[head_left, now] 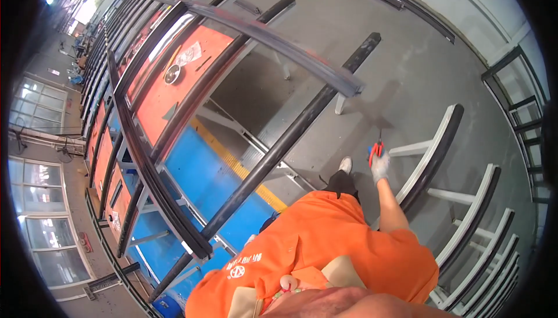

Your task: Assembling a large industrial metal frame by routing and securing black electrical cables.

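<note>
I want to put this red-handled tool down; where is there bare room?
Widest: the grey floor ahead of the gloved right hand, between the far end of the nearest long black bar and the white stands rightward. Smaller: the red surface between the metal bowl and dark-green piece. Crowded: the left, where the dark frame crosses several bars.

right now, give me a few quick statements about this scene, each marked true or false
1. The right hand holds a red-handled tool. True.
2. The right hand is bare. False: it wears a pale glove.
3. The bowl is on the grey floor. False: it is on the orange surface.
4. A yellow strip runs along the blue area. True.
5. The person's shirt is green. False: it is orange.
</note>
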A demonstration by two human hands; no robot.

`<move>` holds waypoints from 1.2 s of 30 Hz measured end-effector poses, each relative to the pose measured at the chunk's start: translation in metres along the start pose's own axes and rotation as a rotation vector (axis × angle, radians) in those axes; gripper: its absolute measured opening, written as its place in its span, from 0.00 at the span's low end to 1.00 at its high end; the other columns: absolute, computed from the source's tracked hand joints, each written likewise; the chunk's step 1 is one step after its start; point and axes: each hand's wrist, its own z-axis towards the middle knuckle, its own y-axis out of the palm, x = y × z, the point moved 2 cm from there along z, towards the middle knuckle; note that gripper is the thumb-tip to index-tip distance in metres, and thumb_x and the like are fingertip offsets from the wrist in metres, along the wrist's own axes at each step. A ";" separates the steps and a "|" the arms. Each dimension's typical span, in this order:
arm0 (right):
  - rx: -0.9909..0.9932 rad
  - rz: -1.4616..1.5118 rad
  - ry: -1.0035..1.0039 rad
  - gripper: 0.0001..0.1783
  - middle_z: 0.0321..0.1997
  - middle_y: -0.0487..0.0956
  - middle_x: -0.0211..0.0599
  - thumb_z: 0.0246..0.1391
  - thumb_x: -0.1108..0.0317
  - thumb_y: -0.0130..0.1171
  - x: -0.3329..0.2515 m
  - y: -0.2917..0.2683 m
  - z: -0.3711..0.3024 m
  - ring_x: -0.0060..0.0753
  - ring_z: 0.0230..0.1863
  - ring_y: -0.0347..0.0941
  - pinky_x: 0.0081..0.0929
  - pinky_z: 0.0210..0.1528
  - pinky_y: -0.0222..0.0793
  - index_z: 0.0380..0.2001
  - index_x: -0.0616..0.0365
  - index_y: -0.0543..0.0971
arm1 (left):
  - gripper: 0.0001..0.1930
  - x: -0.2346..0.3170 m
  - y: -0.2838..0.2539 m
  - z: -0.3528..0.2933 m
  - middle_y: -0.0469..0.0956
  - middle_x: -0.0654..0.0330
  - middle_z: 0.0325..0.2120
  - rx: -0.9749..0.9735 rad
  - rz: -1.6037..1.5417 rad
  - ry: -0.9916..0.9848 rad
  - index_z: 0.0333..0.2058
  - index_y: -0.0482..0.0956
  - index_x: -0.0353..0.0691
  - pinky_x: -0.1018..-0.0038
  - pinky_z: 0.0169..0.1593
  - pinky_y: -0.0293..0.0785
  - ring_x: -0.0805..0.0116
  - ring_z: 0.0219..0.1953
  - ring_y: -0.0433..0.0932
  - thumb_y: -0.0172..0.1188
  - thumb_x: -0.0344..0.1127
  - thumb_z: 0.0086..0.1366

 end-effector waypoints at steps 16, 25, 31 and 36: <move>-0.168 0.009 0.209 0.08 0.30 0.79 0.32 0.56 0.72 0.59 -0.108 -0.053 0.251 0.20 0.24 0.72 0.21 0.28 0.71 0.39 0.59 0.78 | 0.26 0.319 0.029 0.124 0.82 0.55 0.35 -0.472 0.248 -0.755 0.41 0.82 0.35 0.66 0.40 0.77 0.60 0.37 0.81 0.62 0.52 0.51; -0.544 -0.227 0.029 0.07 0.28 0.79 0.30 0.55 0.71 0.61 -0.170 -0.013 0.428 0.22 0.24 0.71 0.22 0.28 0.70 0.38 0.59 0.79 | 0.22 0.396 0.141 0.194 0.81 0.60 0.29 -0.507 0.011 -0.759 0.37 0.83 0.35 0.69 0.33 0.76 0.63 0.29 0.79 0.61 0.47 0.49; -0.343 -0.629 0.294 0.12 0.25 0.79 0.34 0.52 0.60 0.63 -0.028 -0.168 0.579 0.28 0.21 0.71 0.29 0.26 0.69 0.34 0.59 0.82 | 0.28 0.461 0.194 0.268 0.82 0.59 0.28 -0.605 -0.096 -0.671 0.39 0.83 0.36 0.68 0.35 0.77 0.60 0.31 0.80 0.62 0.55 0.49; -0.005 -0.652 0.757 0.14 0.18 0.74 0.37 0.50 0.56 0.60 -0.035 -0.284 0.599 0.37 0.17 0.70 0.38 0.17 0.63 0.26 0.56 0.78 | 0.26 0.542 0.207 0.317 0.81 0.60 0.25 -0.465 -0.172 -0.725 0.36 0.84 0.37 0.69 0.34 0.77 0.61 0.29 0.80 0.62 0.55 0.49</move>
